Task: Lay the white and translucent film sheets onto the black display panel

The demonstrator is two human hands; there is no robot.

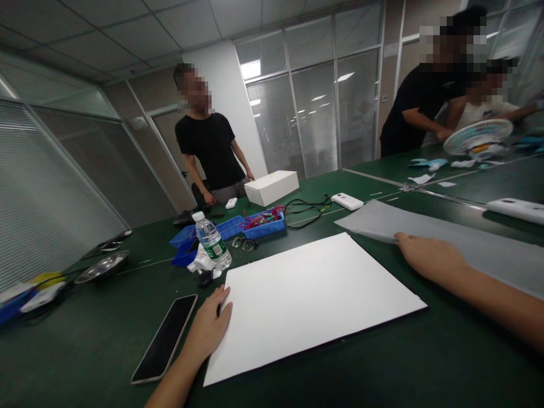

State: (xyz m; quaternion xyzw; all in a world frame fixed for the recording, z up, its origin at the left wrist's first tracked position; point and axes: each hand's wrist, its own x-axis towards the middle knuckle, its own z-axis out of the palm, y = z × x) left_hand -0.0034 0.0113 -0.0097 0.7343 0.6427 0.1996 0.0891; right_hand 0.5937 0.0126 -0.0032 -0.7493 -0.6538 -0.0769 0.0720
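Note:
A large white sheet [314, 300] lies flat on the dark green table in front of me. My left hand [211, 323] rests on its left edge, thumb apart from the fingers. To the right, my right hand [427, 258] is closed on the near edge of a greyish translucent sheet [480, 249], its fingertips partly hidden. That sheet stretches off towards the right border of the view. Just left of my left hand is a smartphone [165, 340] with a dark screen.
Beyond the white sheet stand a water bottle [213, 243], glasses [244, 244] and a blue tray [266, 225] of wires. Farther back are a white box [274, 188] and a person [208, 147] in black. At far right, another person [420, 96] handles a patterned plate [478, 136].

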